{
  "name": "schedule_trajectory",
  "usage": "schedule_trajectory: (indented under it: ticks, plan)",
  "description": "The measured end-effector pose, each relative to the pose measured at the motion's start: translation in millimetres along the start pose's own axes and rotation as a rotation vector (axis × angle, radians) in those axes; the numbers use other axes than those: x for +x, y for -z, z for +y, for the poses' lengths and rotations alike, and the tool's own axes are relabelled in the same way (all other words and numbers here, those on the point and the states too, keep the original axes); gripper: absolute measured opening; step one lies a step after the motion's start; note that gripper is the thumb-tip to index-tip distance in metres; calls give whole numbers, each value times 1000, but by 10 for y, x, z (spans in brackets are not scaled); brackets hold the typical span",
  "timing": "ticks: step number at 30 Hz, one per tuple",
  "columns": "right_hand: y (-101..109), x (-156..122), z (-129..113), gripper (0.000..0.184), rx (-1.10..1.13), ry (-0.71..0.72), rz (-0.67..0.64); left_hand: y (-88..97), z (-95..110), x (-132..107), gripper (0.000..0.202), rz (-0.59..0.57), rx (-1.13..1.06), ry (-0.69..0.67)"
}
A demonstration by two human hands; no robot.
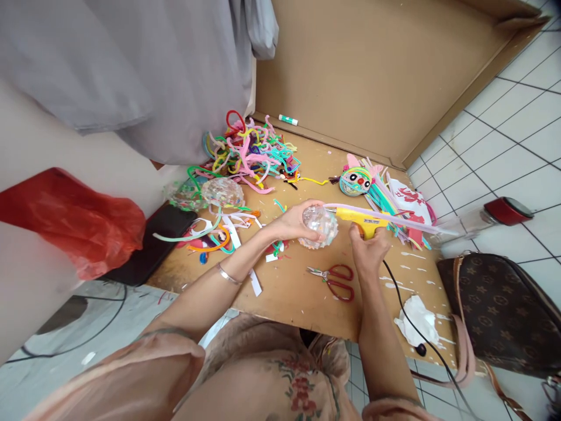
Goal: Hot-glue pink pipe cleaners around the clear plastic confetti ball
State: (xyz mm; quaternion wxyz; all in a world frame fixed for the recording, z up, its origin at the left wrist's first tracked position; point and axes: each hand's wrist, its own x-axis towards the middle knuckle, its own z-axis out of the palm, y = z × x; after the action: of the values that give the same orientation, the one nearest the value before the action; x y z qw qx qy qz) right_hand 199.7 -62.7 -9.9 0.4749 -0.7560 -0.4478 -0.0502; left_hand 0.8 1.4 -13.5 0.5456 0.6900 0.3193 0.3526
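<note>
Nearest the camera: the person's lap in a floral garment (298, 380), at the near edge of the wooden board (289, 298) that serves as worktop. A crumpled white tissue (416, 324) lies at the board's near right corner, with the black power cord (407, 313) running past it. A brown monogrammed handbag (504, 310) stands on the tiled floor just to the right.

Red-handled scissors (335, 279) lie flat on the board, just short of the hands and untouched.

Right hand (370, 251): closed around the grip of a yellow glue gun (366, 219), nozzle pointing left. A long translucent glue stick (412, 222) projects from the rear of the gun.

Left hand (291, 222): fingers curled around a glittery clear ball (319, 227), holding it above mid-board. A metal bangle (228, 275) is on that wrist. The nozzle tip sits at the ball's upper edge; actual contact cannot be confirmed.

Left of the hands: loose paper strips (228, 228), two more clear balls (221, 192), and a red plastic bag (74, 222) off the board's edge.

Further back: a tangled pile of coloured pipe cleaners (249, 149) and, to its right, a round craft face (355, 181) lying on coloured strips. A red-lidded jar (495, 216) lies on its side at the right edge.

Farthest: a green-capped glue stick tube (288, 120) at the foot of an upright cardboard sheet (372, 70).
</note>
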Motion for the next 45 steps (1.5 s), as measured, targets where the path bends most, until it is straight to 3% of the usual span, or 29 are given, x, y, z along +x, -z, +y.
schedule_trajectory:
  ticks: [12, 20, 27, 40, 45]
  plan:
    - [-2, -1, 8, 32, -12, -3, -11, -11, 17, -10, 87, -14, -15, 14]
    - [15, -9, -19, 24, 8, 32, -15, -3, 20, -17, 85, -18, -40, 20]
    - [-2, 5, -2, 30, -9, -22, -17, -24, 8, -15, 86, -30, -61, 19]
    - [-9, -12, 5, 28, 4, -13, -1, 9, 22, -8, 85, -20, 22, 1]
    - [-5, -19, -14, 28, 43, -13, -52, 9, 28, -9, 86, -27, 3, 9]
